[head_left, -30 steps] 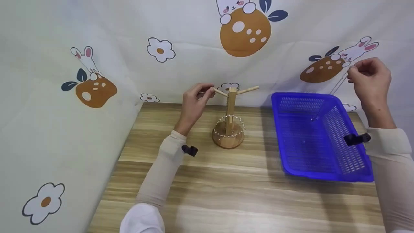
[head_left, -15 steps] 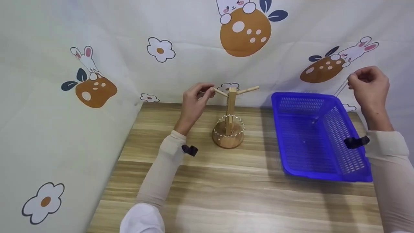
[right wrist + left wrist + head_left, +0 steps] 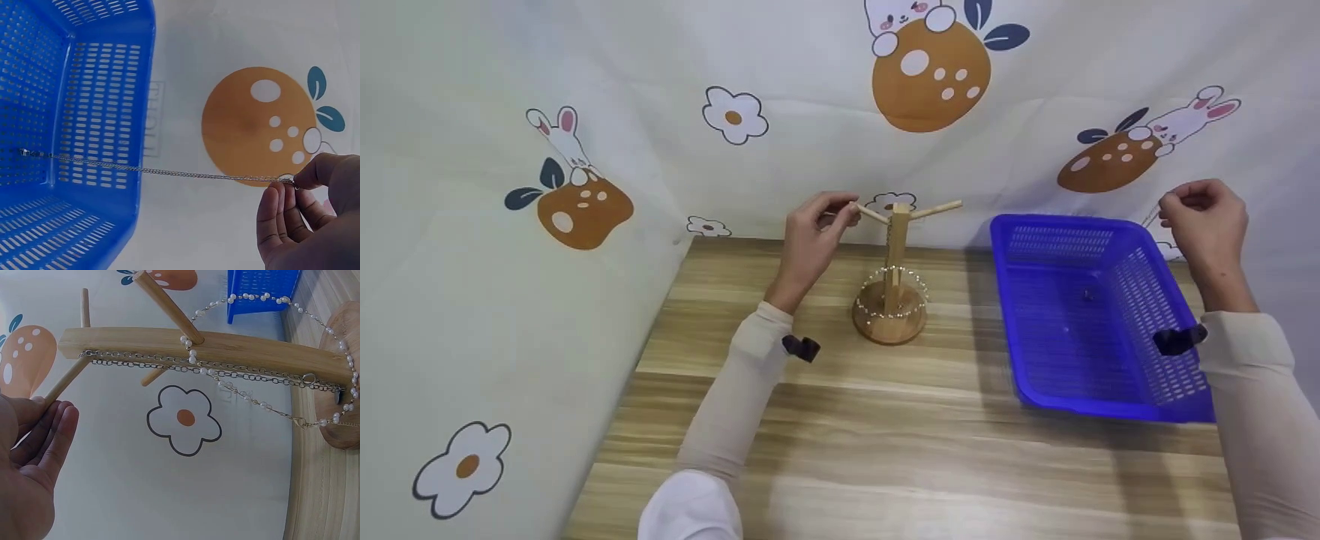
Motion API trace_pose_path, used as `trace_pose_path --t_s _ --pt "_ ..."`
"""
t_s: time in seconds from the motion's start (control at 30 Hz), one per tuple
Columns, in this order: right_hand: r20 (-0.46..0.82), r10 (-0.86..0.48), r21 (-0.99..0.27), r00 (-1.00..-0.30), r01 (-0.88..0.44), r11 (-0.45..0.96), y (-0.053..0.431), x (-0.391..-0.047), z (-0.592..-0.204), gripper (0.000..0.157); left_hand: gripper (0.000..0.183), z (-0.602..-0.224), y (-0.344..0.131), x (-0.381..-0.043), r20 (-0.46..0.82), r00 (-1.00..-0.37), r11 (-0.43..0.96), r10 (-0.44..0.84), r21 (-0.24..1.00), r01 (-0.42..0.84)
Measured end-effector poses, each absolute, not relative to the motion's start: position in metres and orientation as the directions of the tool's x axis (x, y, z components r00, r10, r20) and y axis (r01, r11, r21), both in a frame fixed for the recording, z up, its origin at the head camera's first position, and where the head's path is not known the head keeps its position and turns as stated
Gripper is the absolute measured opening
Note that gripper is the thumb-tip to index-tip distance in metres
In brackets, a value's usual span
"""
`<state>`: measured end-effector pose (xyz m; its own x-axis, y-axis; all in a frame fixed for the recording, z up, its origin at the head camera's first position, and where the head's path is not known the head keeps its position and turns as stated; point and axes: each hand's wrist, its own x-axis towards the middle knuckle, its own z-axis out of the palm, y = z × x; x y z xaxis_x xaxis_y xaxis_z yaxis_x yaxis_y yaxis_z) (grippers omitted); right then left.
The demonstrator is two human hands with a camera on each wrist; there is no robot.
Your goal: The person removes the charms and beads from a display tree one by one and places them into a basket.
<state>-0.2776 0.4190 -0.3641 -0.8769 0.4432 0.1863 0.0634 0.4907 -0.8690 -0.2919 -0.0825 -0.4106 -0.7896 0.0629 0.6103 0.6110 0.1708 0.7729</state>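
Note:
A wooden jewelry stand (image 3: pixel 898 247) with a round base (image 3: pixel 885 331) stands on the table. At its upper left peg (image 3: pixel 70 378), my left hand (image 3: pixel 810 244) holds the peg's end between thumb and fingers. From that peg a silver chain necklace (image 3: pixel 242 375) hangs along the post, and a pearl necklace (image 3: pixel 341 345) loops around the post lower down. My right hand (image 3: pixel 1207 225) pinches one end of another thin silver chain necklace (image 3: pixel 185 174). Its strands run down into the blue basket (image 3: pixel 1007 315), where a small shiny pendant (image 3: pixel 23 152) shows at the lower end.
The basket has slotted walls and sits at the right of the wood-grain table (image 3: pixel 885 450). Behind and at the left is a pale cloth (image 3: pixel 622 45) printed with fruit, rabbits and flowers. More pegs (image 3: pixel 937 208) stick out from the stand.
My right hand has come down and a little to the left, and less of the chain necklace shows above the basket's rim. The left hand has stayed at the peg.

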Motion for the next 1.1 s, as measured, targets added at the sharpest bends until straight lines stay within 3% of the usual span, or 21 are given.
trace_pose_path --t_s 0.7,1.1 --pt "0.055 0.375 -0.774 -0.925 0.198 0.601 0.431 -0.282 -0.406 0.014 0.017 -0.411 -0.081 -0.292 0.599 -0.798 0.167 0.063 0.782 0.600" --pt "0.076 0.298 -0.712 -0.952 0.157 0.684 0.430 -0.286 -0.424 0.024 0.017 -0.410 -0.081 -0.292 0.600 -0.798 0.152 0.053 0.785 0.601"
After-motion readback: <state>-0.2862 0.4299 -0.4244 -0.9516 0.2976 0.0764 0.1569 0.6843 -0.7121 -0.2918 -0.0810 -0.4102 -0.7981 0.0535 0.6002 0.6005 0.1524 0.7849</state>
